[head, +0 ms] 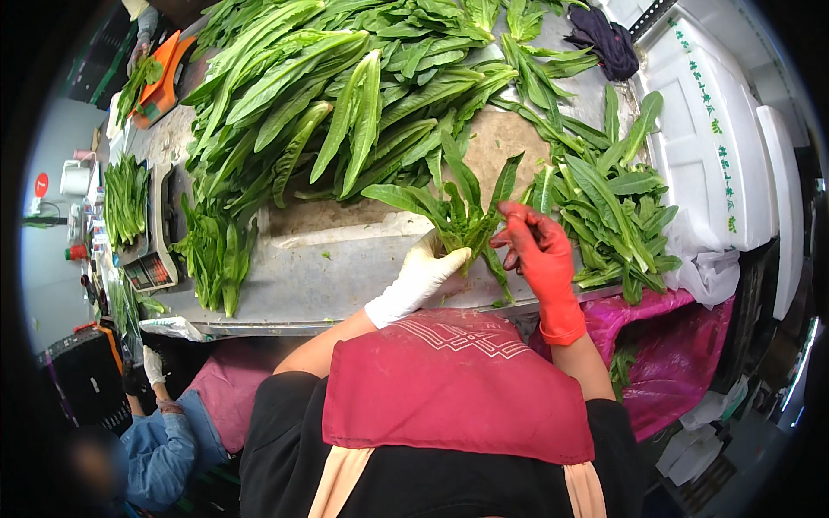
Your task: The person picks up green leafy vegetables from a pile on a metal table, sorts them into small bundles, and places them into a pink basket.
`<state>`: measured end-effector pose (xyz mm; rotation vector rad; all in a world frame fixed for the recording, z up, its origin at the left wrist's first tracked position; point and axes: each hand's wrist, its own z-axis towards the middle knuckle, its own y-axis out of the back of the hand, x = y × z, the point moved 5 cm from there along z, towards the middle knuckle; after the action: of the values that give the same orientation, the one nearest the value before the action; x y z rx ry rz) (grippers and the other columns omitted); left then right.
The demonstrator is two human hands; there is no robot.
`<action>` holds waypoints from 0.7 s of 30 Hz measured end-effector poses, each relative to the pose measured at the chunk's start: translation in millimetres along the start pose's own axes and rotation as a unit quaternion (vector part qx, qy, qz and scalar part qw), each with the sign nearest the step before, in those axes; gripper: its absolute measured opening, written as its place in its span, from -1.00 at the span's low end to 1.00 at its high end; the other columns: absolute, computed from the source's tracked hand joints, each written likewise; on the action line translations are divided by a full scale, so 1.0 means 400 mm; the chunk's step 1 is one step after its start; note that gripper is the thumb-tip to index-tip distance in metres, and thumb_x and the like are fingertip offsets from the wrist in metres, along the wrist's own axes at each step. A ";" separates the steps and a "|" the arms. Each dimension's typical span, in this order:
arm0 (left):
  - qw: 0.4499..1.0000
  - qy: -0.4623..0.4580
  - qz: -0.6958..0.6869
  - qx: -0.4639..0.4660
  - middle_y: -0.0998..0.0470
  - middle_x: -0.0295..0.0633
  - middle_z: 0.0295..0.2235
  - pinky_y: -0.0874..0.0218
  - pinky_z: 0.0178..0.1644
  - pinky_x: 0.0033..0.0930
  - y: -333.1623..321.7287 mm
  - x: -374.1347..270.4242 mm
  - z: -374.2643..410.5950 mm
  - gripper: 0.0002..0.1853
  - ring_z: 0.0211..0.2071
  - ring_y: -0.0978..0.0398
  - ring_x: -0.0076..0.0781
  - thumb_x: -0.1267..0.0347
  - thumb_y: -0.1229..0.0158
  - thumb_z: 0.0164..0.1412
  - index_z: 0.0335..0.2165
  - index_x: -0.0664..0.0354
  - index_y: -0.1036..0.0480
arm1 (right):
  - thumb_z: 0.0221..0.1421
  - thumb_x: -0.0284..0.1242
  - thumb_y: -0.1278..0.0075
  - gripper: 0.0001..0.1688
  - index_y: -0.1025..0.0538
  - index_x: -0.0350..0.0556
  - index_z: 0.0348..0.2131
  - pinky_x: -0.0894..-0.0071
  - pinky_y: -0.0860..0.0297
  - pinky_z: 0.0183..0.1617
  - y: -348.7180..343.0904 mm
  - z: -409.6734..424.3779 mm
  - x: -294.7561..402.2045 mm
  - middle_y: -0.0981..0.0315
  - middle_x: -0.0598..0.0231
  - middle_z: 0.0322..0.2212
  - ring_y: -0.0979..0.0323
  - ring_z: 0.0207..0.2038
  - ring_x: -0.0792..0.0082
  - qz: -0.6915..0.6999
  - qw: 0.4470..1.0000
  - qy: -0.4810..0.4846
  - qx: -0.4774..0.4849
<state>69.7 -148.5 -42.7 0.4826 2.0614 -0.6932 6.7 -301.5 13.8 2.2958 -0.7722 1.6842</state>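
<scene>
Near the front edge of the metal table [304, 285], my left hand [424, 275], in a white glove, grips a leafy green plant [463, 217] by its base, with its leaves spread upward. Just right of the plant is my right hand [534, 249] in a red rubber glove, its fingers bent beside the leaves; whether they pinch a leaf, I cannot tell. A narrow leaf hangs down between the two hands. Beyond them lies a large heap of long-leaf lettuce [350, 84]. Loose leaves [615, 226] are piled to the right of my right hand.
A digital scale [158, 226] bearing greens stands at the left, beside a small lettuce bunch [217, 259]. White foam boxes [706, 136] line the right side. A pink plastic-lined container [680, 369] sits below the table's right edge. A co-worker [162, 440] is at lower left; another person's hand [139, 55] is at upper left.
</scene>
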 end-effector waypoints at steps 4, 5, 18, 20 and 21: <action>0.998 0.043 0.055 -0.002 -0.45 -0.22 -0.25 -0.23 -0.17 -0.47 -0.002 -0.002 -0.010 -0.59 -0.27 -0.37 -0.54 0.42 -0.14 0.04 -0.11 0.31 -0.31 | 0.01 -0.50 -0.06 -0.79 -0.46 -0.22 -0.29 0.66 -0.29 -0.55 -0.007 0.035 -0.054 -0.50 0.30 -0.40 -0.39 -0.49 0.66 -0.140 0.990 -0.003 0.019; 0.997 0.032 0.071 -0.002 -0.45 -0.23 -0.27 -0.24 -0.18 -0.47 -0.007 -0.008 -0.010 -0.60 -0.29 -0.38 -0.54 0.42 -0.14 0.04 -0.12 0.30 -0.31 | 0.01 -0.52 -0.05 -0.80 -0.46 -0.22 -0.30 0.63 -0.30 -0.53 0.001 0.037 -0.049 -0.50 0.29 -0.40 -0.39 -0.47 0.64 -0.194 0.978 0.081 0.006; 0.993 0.087 -0.015 0.074 -0.43 -0.23 -0.23 -0.20 -0.11 -0.45 -0.015 0.010 -0.008 -0.57 -0.23 -0.35 -0.53 0.39 -0.14 0.04 -0.09 0.30 -0.29 | 0.09 -0.28 0.05 -0.72 -0.47 -0.15 -0.37 0.58 -0.28 -0.56 0.196 0.047 0.006 -0.45 0.38 -0.59 -0.36 -0.58 0.53 -0.075 0.988 0.120 -0.070; 0.997 0.025 0.047 0.056 -0.41 -0.20 -0.18 -0.17 -0.07 -0.44 -0.019 -0.021 -0.004 -0.50 -0.19 -0.33 -0.52 0.38 -0.16 0.03 -0.05 0.32 -0.26 | 0.06 -0.01 0.07 -0.45 -0.45 -0.17 -0.27 0.63 -0.28 -0.49 0.259 0.051 -0.046 -0.46 0.28 -0.47 -0.37 -0.52 0.56 0.019 0.998 -0.053 -0.020; 0.996 -0.006 0.079 0.048 -0.40 -0.18 -0.15 -0.16 -0.04 -0.43 -0.028 -0.038 0.001 -0.47 -0.17 -0.33 -0.51 0.37 -0.16 0.03 -0.03 0.32 -0.24 | 0.04 -0.02 0.04 -0.43 -0.43 -0.18 -0.23 0.62 -0.29 -0.47 0.239 0.041 -0.055 -0.45 0.26 -0.44 -0.37 -0.51 0.55 -0.039 0.997 -0.071 -0.004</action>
<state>71.9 -158.7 -26.7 0.6862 1.9606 -0.7004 -33.6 -383.1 -26.4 2.4278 -0.7044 1.4961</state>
